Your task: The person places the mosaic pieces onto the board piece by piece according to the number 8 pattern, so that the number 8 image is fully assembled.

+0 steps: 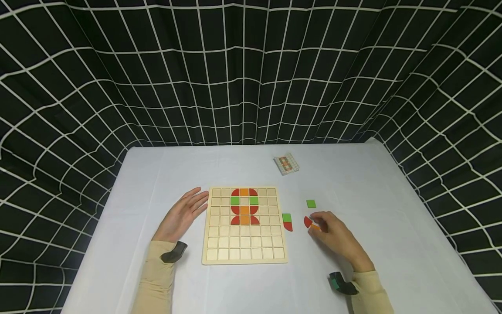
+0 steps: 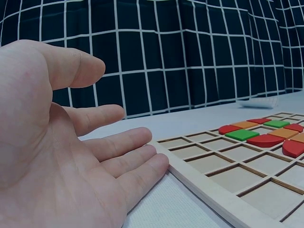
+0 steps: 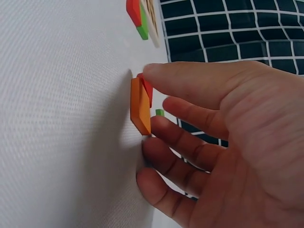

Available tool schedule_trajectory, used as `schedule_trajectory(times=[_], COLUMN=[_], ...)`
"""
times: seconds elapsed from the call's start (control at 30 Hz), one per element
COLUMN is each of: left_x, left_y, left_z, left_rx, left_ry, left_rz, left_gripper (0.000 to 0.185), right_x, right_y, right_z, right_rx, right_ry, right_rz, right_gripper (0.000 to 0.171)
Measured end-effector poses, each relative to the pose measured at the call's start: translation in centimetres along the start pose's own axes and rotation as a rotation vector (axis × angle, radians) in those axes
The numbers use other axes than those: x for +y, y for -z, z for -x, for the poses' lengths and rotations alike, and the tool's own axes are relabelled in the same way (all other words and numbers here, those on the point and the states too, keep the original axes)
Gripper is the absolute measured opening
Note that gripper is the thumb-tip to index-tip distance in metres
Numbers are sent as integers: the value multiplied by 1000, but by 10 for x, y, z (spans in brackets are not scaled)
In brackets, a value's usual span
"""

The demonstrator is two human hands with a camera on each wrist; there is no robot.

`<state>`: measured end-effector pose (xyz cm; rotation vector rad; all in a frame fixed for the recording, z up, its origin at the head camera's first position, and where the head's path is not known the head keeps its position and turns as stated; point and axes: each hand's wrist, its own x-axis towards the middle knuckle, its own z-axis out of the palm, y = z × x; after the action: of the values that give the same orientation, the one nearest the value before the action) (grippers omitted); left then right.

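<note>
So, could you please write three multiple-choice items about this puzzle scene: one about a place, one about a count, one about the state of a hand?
1. Where does the small pattern card lie?
A. On the wooden board
B. On the table beyond the board's far right corner
C. Under the left hand

2. How many green squares sit in the wooden board?
A. Two
B. Four
C. None

3. What is the right hand doing?
A. Lying flat and holding nothing
B. Pressing on the board
C. Pinching an orange piece

Answers:
1 B: the card rests alone on the white cloth, apart from the board.
2 A: one green square sits on each side of the empty middle cell.
3 C: the right wrist view shows thumb and fingers closing on the piece's edges.
</note>
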<state>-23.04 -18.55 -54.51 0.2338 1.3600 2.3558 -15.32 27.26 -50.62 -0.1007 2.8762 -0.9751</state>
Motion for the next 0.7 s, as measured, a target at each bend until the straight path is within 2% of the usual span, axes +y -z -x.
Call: schedule_trajectory(times=[0.23, 0.43, 0.7], left_x=[-1, -1, -2], left_y=[1, 2, 2], left_z=[0, -1, -1], left_rx=[-10, -22, -17], left_ry=[-10, -17, -12], left_rz=[-16, -19, -28], left_gripper=[55, 56, 55], right_x=[-3, -5, -6], right_y=[0, -1, 1], right_z=[1, 3, 5], right_rx=[-18, -26, -3], right_ry=[30, -17, -24], right_rz=[42, 61, 72], right_gripper=[40, 37, 26])
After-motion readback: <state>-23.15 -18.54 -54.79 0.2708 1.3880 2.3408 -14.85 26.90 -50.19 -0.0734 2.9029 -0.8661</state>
